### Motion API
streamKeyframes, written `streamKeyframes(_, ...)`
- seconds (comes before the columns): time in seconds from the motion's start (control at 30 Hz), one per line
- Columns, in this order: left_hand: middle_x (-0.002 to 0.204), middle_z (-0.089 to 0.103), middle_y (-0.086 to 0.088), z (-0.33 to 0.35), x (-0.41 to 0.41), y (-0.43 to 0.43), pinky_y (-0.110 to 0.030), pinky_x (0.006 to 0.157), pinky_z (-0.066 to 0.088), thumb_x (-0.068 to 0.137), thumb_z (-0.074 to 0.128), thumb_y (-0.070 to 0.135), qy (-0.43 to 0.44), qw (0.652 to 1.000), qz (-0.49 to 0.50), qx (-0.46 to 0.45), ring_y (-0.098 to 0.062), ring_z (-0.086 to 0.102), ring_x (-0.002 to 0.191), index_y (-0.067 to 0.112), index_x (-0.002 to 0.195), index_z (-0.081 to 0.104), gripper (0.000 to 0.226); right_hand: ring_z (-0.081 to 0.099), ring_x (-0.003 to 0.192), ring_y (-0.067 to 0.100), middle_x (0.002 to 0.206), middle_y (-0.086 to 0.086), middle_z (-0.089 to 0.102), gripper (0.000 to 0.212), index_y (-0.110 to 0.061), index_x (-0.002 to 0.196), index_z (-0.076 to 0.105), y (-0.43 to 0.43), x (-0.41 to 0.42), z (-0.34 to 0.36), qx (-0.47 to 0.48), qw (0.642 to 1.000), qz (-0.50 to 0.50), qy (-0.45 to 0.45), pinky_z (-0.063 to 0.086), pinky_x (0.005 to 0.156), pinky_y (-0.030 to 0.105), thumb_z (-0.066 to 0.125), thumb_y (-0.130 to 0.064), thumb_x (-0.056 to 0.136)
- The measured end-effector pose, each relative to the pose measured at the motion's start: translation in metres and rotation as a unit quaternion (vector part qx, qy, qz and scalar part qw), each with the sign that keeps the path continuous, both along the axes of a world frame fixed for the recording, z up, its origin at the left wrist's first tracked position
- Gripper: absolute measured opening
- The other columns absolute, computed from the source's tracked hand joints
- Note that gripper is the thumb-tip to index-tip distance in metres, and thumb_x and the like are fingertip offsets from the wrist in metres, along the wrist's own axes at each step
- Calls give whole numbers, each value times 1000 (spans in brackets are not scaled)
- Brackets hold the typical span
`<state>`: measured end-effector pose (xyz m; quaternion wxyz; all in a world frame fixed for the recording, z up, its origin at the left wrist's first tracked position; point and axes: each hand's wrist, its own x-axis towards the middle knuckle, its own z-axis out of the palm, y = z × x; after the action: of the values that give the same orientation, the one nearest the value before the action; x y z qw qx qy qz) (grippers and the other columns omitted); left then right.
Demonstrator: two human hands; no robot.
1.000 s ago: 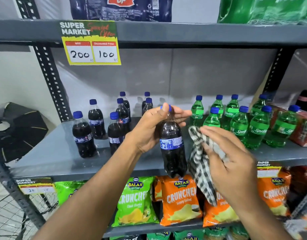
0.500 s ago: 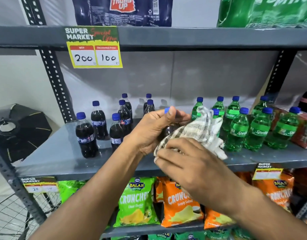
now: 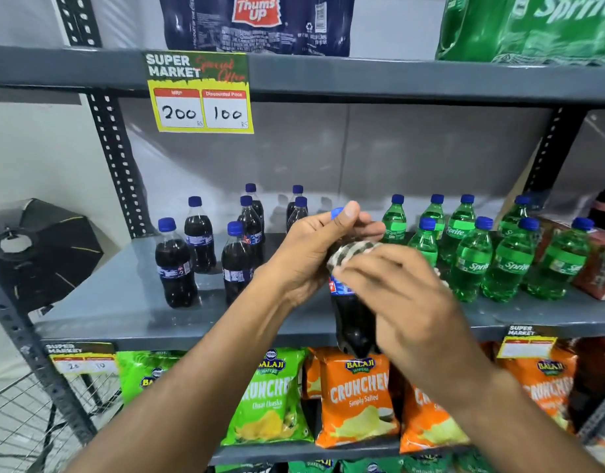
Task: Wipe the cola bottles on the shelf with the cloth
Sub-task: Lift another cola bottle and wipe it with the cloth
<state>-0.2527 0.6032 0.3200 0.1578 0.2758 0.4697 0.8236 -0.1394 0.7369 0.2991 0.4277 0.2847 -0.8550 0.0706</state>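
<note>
One cola bottle (image 3: 350,315) off the shelf (image 3: 123,302), held by its neck only.
Left hand (image 3: 306,254) fingers clamped at 12 o'clock; right hand (image 3: 407,302) fingers pressing the cloth (image 3: 352,252) could knock it loose.

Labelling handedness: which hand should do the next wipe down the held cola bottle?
Right. The right hand already presses the cloth against the cola bottle, while the left hand is occupied gripping its neck under the cap.
</note>
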Motion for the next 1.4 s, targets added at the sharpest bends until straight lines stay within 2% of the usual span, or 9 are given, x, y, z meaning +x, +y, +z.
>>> streamKeyframes(0.13, 98, 77, -20, -5, 0, -1, -35, 82, 61, 89, 67, 32, -7, 1000, -9, 24, -26, 75, 94, 6, 91, 74, 27, 67, 105, 30, 114, 3, 75, 55, -7, 111, 77, -15, 13, -23, 108, 991, 64, -35, 53, 92, 40, 22, -4, 108)
streamKeyframes(0.3, 97, 77, -20, -7, 0, -6, -42, 86, 60, 88, 63, 36, 2, 999, 19, 34, -28, 75, 93, 6, 89, 66, 30, 59, 108, 30, 115, 7, 72, 46, 0, 116, 74, -3, 6, -19, -25, 999, 21, -34, 52, 95, 43, 54, 22, 80)
streamKeyframes(0.43, 101, 76, -20, -8, 2, -10, -43, 89, 58, 92, 53, 36, 24, 999, -6, 32, -28, 74, 99, 8, 88, 62, 29, 56, 108, 24, 113, 3, 74, 50, -5, 110, 77, -23, 20, -33, 74, 993, 84, -33, 49, 94, 36, 29, 5, 101)
streamKeyframes(0.6, 108, 73, -22, -4, 4, -12, -46, 94, 55, 96, 46, 36, 21, 999, -15, 43, -30, 72, 104, 10, 87, 58, 30, 59, 106, 30, 113, 10, 73, 44, 2, 114, 75, -11, 7, -23, -72, 997, 23, -26, 52, 93, 42, 54, 20, 80)
streamKeyframes(0.77, 110, 74, -22, -9, -1, -17, -45, 101, 50, 103, 42, 33, 32, 998, -22, 47, -31, 70, 109, 11, 87, 59, 32, 56, 110, 24, 115, 4, 74, 47, -5, 112, 76, -27, 19, -36, 58, 994, 87, -30, 45, 100, 33, 36, 6, 91)
streamKeyframes(0.93, 120, 70, -26, -8, -5, -19, -45, 101, 53, 90, 60, 43, 11, 996, -25, 87, -33, 66, 117, 13, 83, 64, 31, 61, 107, 25, 113, 0, 72, 39, -6, 113, 75, -16, 4, -32, -178, 983, 49, -5, 53, 95, 38, 45, 4, 90)
streamKeyframes(1.1, 120, 71, -24, -8, -7, -22, -43, 102, 52, 102, 48, 37, 16, 996, -29, 83, -32, 66, 118, 14, 84, 63, 33, 54, 116, 22, 123, -3, 68, 42, -9, 117, 73, -28, 13, -50, -34, 991, 124, -30, 48, 98, 35, 46, 7, 90)
streamKeyframes(1.2, 122, 69, -25, -6, -6, -25, -42, 101, 52, 94, 55, 40, 3, 995, -24, 101, -32, 65, 119, 13, 85, 59, 29, 61, 113, 14, 115, -10, 72, 40, -11, 112, 77, -21, 3, -42, -217, 970, 109, -20, 49, 99, 26, 53, 12, 89)
streamKeyframes(1.4, 129, 65, -27, -2, -4, -26, -42, 101, 52, 91, 60, 41, -7, 991, 2, 136, -33, 63, 123, 12, 84, 62, 30, 66, 114, 0, 112, -18, 76, 65, -44, 97, 80, -31, 5, -66, -553, 807, 132, -161, 47, 96, 9, 66, 18, 86)
